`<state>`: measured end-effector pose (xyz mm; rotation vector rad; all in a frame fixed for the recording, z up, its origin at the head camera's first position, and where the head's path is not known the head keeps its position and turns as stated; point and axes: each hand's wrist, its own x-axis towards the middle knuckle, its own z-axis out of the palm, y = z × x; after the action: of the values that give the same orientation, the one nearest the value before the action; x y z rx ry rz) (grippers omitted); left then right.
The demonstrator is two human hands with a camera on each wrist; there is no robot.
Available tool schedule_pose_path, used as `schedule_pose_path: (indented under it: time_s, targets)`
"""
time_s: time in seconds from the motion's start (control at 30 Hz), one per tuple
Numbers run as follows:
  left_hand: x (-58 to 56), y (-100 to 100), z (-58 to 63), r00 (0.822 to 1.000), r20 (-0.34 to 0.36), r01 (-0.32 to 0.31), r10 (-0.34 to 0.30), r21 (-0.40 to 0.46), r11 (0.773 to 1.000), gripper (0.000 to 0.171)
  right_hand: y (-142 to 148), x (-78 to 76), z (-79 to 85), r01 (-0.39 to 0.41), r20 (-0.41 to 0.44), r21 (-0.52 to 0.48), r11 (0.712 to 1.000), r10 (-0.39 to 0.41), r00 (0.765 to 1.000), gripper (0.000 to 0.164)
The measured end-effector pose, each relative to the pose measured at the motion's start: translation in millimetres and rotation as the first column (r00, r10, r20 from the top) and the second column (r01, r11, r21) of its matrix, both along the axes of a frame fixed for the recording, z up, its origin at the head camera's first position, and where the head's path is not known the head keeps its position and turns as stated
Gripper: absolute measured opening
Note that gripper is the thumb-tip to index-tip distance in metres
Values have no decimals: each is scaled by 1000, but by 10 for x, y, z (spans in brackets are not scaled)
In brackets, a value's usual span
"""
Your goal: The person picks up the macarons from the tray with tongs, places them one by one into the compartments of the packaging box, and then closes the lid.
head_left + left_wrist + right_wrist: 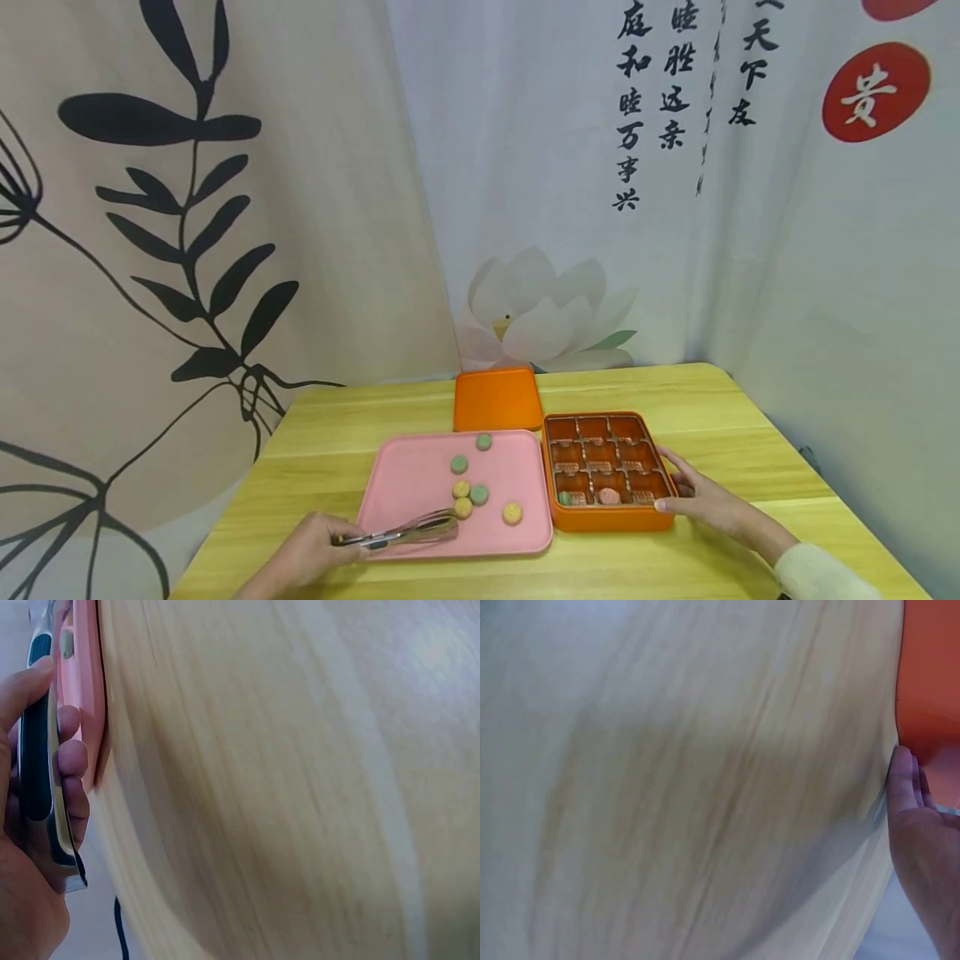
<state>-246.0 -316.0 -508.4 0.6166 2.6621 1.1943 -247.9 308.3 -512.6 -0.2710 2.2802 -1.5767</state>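
Observation:
My left hand (318, 542) grips metal tongs (408, 531) with dark handle inlays, low over the front left of a pink tray (397, 454). The tong tips lie close beside two yellow macarons (463, 508). Another yellow macaron (512, 513) sits to their right, with green macarons (459, 464) farther back. To the tray's right is an orange box (611, 521) with a clear divided insert. In its front row are a green macaron (565, 498) at left and a pink macaron (609, 497) mid-row. My right hand (705, 496) rests against the box's right side, thumb at its front corner.
An orange lid (498, 400) lies behind the tray, at its back edge. All stand on a light wood-grain table (750, 467). A printed curtain (352, 208) hangs behind the table. A dark cable (120, 930) shows past the table edge in the left wrist view.

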Motion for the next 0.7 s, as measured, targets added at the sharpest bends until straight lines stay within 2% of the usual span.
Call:
schedule_pose_path:
  time_s: [0.13,0.27,0.5,0.7]
  targets:
    - [0,-2,13,1000,6,-9,9,4,1000,13,0,3,-5,14,8,8,1000,-14,1000,92]
    - [-18,22,29,998,31,-51,51,-7,999,14,7,12,-7,21,-2,12,1000,-21,1000,92]
    - [-86,151,104,994,48,-97,99,-34,995,15,22,35,-8,31,-7,13,999,-31,1000,92]
    - [-193,359,198,998,18,-64,64,-23,998,17,10,10,-24,5,-28,2,1000,-4,1000,92]
